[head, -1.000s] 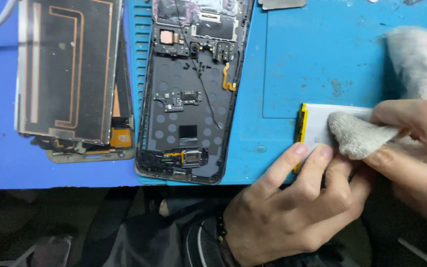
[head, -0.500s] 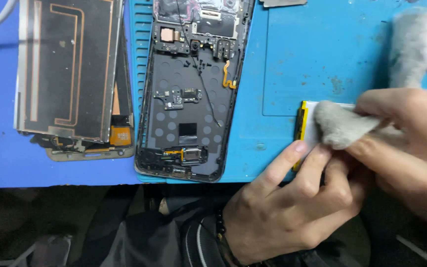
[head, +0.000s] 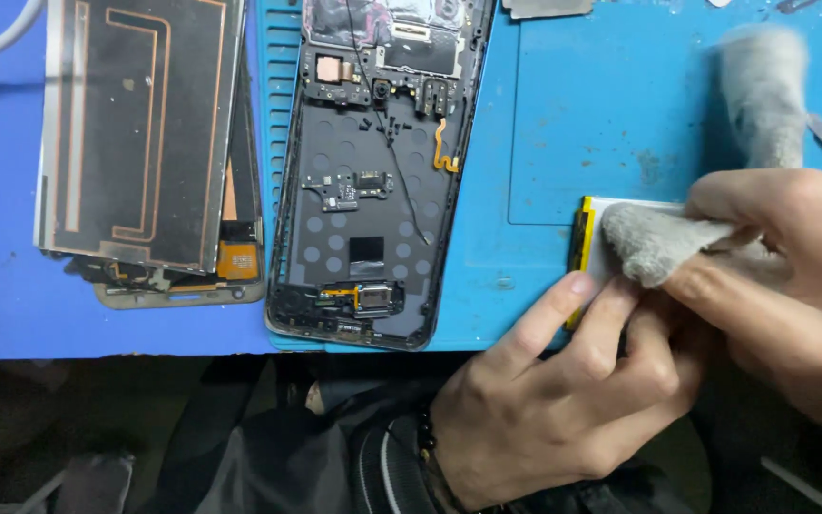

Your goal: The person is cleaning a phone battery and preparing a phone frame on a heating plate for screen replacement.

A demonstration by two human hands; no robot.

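At the mat's near right edge, the left hand (head: 563, 409) pins the battery (head: 594, 221) while the right hand (head: 773, 257), pinched on a grey cloth (head: 654, 243), risks bending it by pressing hard.

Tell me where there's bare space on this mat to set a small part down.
The clearest patch is the recessed blue mat between the opened phone frame and the grey cloth, above the white battery. It is crowded where the left hand and right hand work.
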